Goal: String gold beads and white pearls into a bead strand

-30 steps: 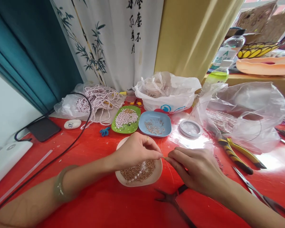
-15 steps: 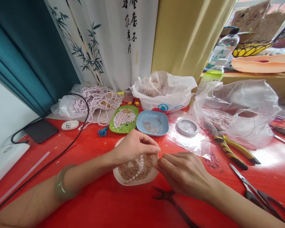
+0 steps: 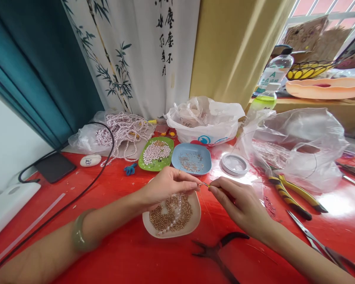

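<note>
My left hand [image 3: 168, 186] hovers over a pale dish [image 3: 197, 215] of small gold beads, its fingertips pinched on something tiny. My right hand [image 3: 239, 203] faces it from the right, thumb and forefinger pinched on a thin pin or wire [image 3: 205, 184] that bridges the two hands. A short strand of pearls lies in the dish among the gold beads. A green bangle [image 3: 79, 236] sits on my left wrist.
Behind the hands stand a green dish [image 3: 143, 159] of pearls, a blue dish [image 3: 205, 157] of small metal parts and a thread spool [image 3: 234, 164]. Dark pliers [image 3: 215, 252] lie near the front edge, yellow-handled pliers [image 3: 292, 197] and scissors [image 3: 316, 240] at right. Plastic bags [image 3: 298, 146] crowd the back.
Both hands rose a little and moved apart slightly; the right hand lifted off the table edge of the dish, and the thin pin now shows between the fingertips.
</note>
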Motion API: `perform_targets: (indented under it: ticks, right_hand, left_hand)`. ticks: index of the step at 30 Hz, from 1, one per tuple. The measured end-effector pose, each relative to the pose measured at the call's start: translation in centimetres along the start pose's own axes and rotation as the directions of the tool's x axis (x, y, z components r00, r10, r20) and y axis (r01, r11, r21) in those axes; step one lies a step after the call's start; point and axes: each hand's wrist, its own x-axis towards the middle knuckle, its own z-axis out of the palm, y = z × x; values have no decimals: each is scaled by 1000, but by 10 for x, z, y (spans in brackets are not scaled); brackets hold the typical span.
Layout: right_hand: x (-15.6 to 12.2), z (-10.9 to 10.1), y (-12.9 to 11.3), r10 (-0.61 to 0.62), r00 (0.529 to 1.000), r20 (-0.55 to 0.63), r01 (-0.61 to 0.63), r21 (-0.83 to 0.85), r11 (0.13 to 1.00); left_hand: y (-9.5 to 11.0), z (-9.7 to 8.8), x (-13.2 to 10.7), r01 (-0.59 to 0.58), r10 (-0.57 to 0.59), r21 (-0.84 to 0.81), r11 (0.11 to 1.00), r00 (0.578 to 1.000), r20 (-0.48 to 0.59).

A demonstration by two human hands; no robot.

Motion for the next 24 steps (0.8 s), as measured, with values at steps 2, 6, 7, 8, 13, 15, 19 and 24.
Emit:
perform_targets:
  ticks: [2,6,7,8,13,15,19,24]
  right_hand:
    - [0,1,0,5,1000,8,-5,-11,1000]
    - [0,2,-1,-20,1000,24,21,-21,1000]
    - [0,2,-1,-36,999,29,36,-30,999]
    - [0,2,-1,-55,998,32,57,-45,997]
    - [0,0,-2,-41,996,-75,35,-79,996]
    - [1,0,-2,49,993,-109,-48,6,999]
    - [2,3,-5,125,984,-123,-102,181,978]
    - [6,5,-11,146,989,-34,-128,314,941]
  left_hand:
    - [-1,0,0,-9,9,11,1000,1000,-8]
    - [-1,1,1,-35,36,12,999,998,-43]
    - [-1,1,1,-39,39,5,999,998,-51]
    - [-1,2,1,-42,42,-1,999,997,-59]
    - [0,4,0,-45,44,-9,999,997,-69]
    - [0,5,0,-40,38,-22,999,997,-73]
    - [0,7,-1,-51,47,-58,997,997,-59]
    - [-3,9,0,-76,73,-87,993,997,-27]
